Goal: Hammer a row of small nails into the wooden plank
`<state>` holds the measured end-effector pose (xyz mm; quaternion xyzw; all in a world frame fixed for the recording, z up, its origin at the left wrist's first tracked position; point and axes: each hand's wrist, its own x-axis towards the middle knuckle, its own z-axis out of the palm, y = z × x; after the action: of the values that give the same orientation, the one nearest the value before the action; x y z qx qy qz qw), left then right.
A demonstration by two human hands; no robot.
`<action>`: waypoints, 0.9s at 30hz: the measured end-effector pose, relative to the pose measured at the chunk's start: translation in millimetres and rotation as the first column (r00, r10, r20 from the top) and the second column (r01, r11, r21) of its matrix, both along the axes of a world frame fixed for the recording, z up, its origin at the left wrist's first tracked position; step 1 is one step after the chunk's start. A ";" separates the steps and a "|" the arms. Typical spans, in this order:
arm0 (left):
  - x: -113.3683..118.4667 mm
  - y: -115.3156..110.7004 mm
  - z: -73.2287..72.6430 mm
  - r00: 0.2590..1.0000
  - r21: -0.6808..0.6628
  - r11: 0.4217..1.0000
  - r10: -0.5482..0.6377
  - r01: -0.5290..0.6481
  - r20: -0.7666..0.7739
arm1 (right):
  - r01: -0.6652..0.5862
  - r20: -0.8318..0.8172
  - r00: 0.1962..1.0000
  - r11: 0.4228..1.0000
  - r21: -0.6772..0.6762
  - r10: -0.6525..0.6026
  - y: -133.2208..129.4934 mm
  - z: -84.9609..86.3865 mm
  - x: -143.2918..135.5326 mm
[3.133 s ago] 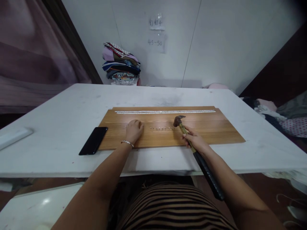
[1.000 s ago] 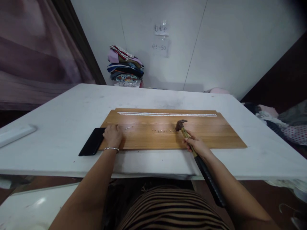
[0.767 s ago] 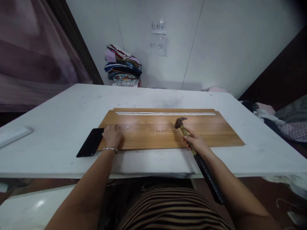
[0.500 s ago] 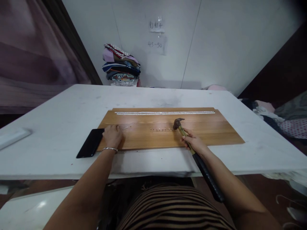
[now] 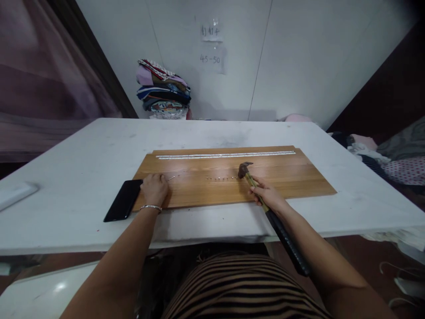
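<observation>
A wooden board (image 5: 199, 190) lies across the white table, with several small nails (image 5: 219, 178) in a row near its middle. My right hand (image 5: 267, 193) is closed round a hammer (image 5: 260, 199), whose head is by the right end of the row. At the board's left end rests my left hand (image 5: 155, 189), fingers curled down on the wood. A thin nail (image 5: 171, 178) lies just right of it; whether the fingers touch or hold anything is hidden. Two white measuring strips (image 5: 226, 155) run along the far side of the board.
A black phone (image 5: 123, 200) lies left of the board, close to my left hand. Folded cloths (image 5: 164, 91) are stacked by the wall behind the table (image 5: 76, 177). A white object (image 5: 16, 194) is at the far left, and more cloth (image 5: 365, 150) is at the right.
The whole view has shifted and tilted slightly. Both hands and the hammer keep nearly the same places relative to the board.
</observation>
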<state>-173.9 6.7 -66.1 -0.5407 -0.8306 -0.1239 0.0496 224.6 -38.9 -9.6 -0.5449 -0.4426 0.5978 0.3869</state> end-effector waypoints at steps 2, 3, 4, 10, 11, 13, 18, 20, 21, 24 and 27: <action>-0.8 0.3 -0.9 1.000 0.003 1.000 -0.013 0.013 -0.004 | 0.006 -0.001 1.000 1.000 -0.008 -0.006 0.0 0.6 -0.2; -1.0 0.5 -1.2 1.000 0.004 1.000 -0.015 0.015 -0.005 | 0.010 -0.002 1.000 1.000 -0.009 -0.010 0.0 1.7 -0.1; -1.1 0.6 -1.4 1.000 0.005 1.000 -0.013 0.013 -0.003 | 0.014 -0.005 1.000 1.000 -0.006 -0.014 -0.1 3.1 0.2; 0.1 0.7 0.2 0.999 0.027 1.000 -0.016 0.015 0.029 | 0.005 -0.009 1.000 1.000 0.026 -0.005 -0.3 6.2 1.5; 0.7 0.5 1.1 0.999 0.025 0.999 -0.023 0.022 0.033 | 0.006 -0.004 1.000 1.000 0.017 -0.005 -0.6 5.3 1.4; 2.3 -0.1 3.2 0.998 0.021 0.999 -0.041 0.040 0.040 | 0.003 0.004 1.000 1.000 -0.002 -0.003 -1.4 3.2 1.2; 7.1 -2.7 6.3 0.980 0.036 0.981 -0.194 0.192 0.055 | 0.016 0.005 1.000 1.000 -0.014 -0.016 -2.9 0.8 3.2; 8.5 -3.9 5.5 0.969 0.039 0.970 -0.240 0.238 0.053 | 0.026 0.006 1.000 1.000 -0.015 -0.026 -2.2 -0.3 5.3; 9.0 -4.5 4.7 0.963 0.041 0.964 -0.266 0.264 0.049 | 0.028 0.005 1.000 0.999 -0.015 -0.028 -1.7 -1.1 6.5; 10.1 -5.8 2.8 0.943 0.051 0.943 -0.330 0.328 0.037 | 0.013 -0.004 1.000 1.000 -0.019 -0.013 0.2 -3.9 10.0; 11.3 -4.8 3.1 0.938 0.012 0.938 -0.347 0.347 -0.002 | 0.015 -0.011 1.000 1.000 -0.024 -0.015 1.3 -5.2 12.1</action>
<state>-162.6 1.9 -63.0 -0.6784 -0.7214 -0.1359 0.0300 236.7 -37.6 -14.8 -0.5494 -0.4292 0.6032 0.3875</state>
